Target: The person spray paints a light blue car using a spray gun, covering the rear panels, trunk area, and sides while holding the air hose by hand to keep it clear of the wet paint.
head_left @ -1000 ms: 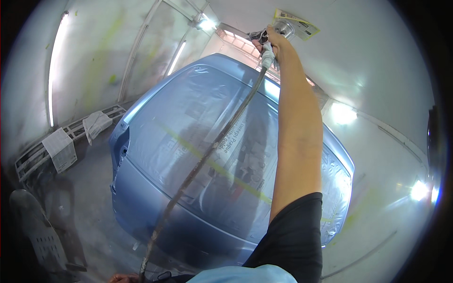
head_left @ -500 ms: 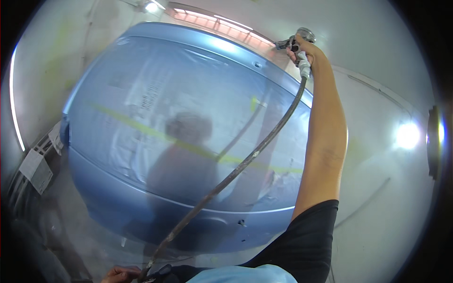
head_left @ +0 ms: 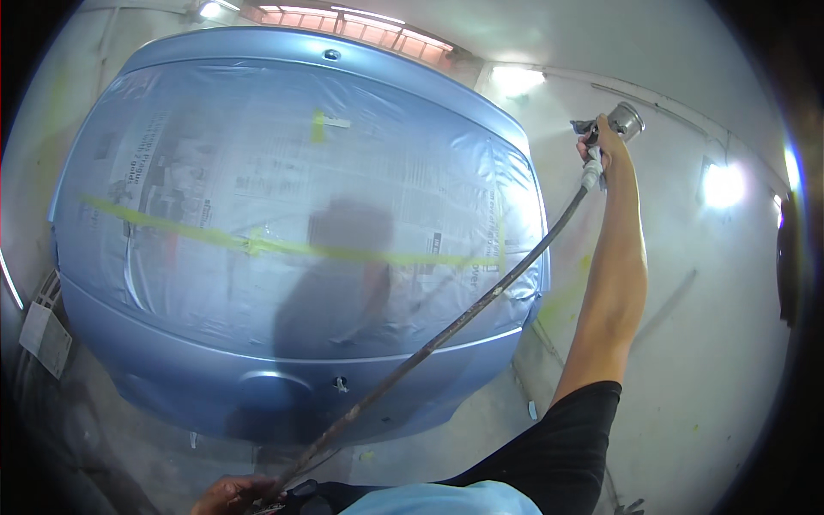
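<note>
My right hand (head_left: 604, 144) is raised on an outstretched arm, wrapped round a paint spray gun (head_left: 629, 121) with a metal cup. The gun is beyond the upper right edge of a light blue car tailgate (head_left: 189, 348) and apart from it. From the gun's cloth-wrapped handle end, a dark air hose (head_left: 433, 344) runs down across the front of the tailgate. Low at the lower edge, my left hand (head_left: 230, 495) is closed round this hose. Newspaper under clear film (head_left: 283, 180) covers the tailgate's window, crossed by yellow masking tape (head_left: 343, 254).
Bright lamps (head_left: 724, 185) shine from the pale wall at the right and near the ceiling. A pinkish lit grille (head_left: 378, 33) spans the top behind the tailgate. At the lower left, a pale sheet (head_left: 45, 338) hangs on a rack.
My right hand has carried the spray gun rightward and slightly down, past the tailgate's right side. My view has shifted right, so more of that side shows. The left hand still holds the hose.
</note>
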Available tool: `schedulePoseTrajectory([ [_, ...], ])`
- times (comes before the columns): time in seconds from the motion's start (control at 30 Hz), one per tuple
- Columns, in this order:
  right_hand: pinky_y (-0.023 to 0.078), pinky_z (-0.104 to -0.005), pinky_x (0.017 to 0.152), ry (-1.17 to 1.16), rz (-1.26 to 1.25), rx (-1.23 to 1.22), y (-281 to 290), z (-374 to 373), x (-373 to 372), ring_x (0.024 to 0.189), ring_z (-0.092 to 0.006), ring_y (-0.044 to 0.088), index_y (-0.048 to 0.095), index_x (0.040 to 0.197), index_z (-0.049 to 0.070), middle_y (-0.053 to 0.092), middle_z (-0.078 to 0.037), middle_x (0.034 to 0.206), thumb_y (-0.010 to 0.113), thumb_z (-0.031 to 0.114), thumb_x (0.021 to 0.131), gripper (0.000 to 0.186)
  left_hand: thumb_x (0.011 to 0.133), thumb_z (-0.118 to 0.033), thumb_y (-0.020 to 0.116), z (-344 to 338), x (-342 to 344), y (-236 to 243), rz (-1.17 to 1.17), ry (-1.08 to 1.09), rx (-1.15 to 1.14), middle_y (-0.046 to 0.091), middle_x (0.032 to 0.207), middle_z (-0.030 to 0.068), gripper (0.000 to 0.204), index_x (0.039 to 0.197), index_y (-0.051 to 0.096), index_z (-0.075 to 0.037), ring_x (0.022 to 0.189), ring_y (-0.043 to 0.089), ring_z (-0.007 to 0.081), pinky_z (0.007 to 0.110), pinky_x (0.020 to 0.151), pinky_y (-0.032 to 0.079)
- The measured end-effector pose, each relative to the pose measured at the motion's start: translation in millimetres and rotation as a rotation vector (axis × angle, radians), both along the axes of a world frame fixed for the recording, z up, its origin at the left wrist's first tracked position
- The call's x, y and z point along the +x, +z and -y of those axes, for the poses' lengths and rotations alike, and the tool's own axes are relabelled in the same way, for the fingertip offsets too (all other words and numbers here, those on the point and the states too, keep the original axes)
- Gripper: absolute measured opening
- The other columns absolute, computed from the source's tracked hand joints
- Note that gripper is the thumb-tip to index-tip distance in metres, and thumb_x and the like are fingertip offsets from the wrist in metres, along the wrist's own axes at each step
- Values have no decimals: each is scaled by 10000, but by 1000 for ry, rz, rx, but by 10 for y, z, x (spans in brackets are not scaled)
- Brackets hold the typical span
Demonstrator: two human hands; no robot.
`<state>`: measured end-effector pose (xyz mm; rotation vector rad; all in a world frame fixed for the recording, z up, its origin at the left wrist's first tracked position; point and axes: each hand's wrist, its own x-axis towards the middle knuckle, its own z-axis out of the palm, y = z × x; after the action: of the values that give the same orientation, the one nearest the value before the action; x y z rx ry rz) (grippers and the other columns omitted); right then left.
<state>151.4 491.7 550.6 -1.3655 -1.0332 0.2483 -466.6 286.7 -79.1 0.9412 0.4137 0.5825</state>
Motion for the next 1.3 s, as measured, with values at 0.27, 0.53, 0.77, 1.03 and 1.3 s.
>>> schedulePoseTrajectory([
  [0.27, 505, -362, 398, -222, 73, 74, -565, 256, -422, 497, -247, 581, 505, 1043, 15, 577, -143, 716, 531, 450, 969, 443, 930, -534, 560, 254, -200, 500, -72, 196, -197, 615, 1232, 193, 672, 1240, 573, 62, 1155, 585, 293, 437, 1031, 420],
  [0.53, 471, -319, 347, 200, 124, 39, -757, -164, -2731, 438, -208, 560, 498, 951, 35, 581, -116, 694, 538, 489, 967, 456, 933, -610, 460, 500, -1245, 182, -11, 405, -412, 648, 1134, 221, 730, 1131, 630, 72, 1076, 629, 316, 443, 988, 471],
  [0.77, 490, -336, 379, 476, 216, 5, -822, -916, -5142, 444, -223, 560, 548, 924, 21, 569, -111, 660, 477, 451, 1004, 443, 931, -691, 359, 725, -2222, -862, 610, 531, -568, 655, 1030, 203, 807, 1059, 661, 46, 979, 620, 337, 481, 932, 468],
  [1.03, 543, -480, 451, 864, 84, 190, -1127, -2034, -7285, 662, -291, 584, 485, 1082, -101, 589, -206, 891, 504, 369, 990, 479, 922, -736, 307, 934, -2995, -1441, 668, 682, -644, 663, 1054, 209, 854, 1085, 661, 24, 1000, 615, 330, 473, 900, 471],
  [1.3, 537, -358, 399, 845, 110, 106, -1428, -1484, -7304, 486, -226, 572, 585, 1038, -49, 546, -144, 680, 498, 361, 1006, 420, 916, -749, 300, 900, -3190, -1437, 495, 738, -611, 662, 1076, 211, 878, 1116, 640, 35, 1007, 619, 330, 469, 906, 475],
])
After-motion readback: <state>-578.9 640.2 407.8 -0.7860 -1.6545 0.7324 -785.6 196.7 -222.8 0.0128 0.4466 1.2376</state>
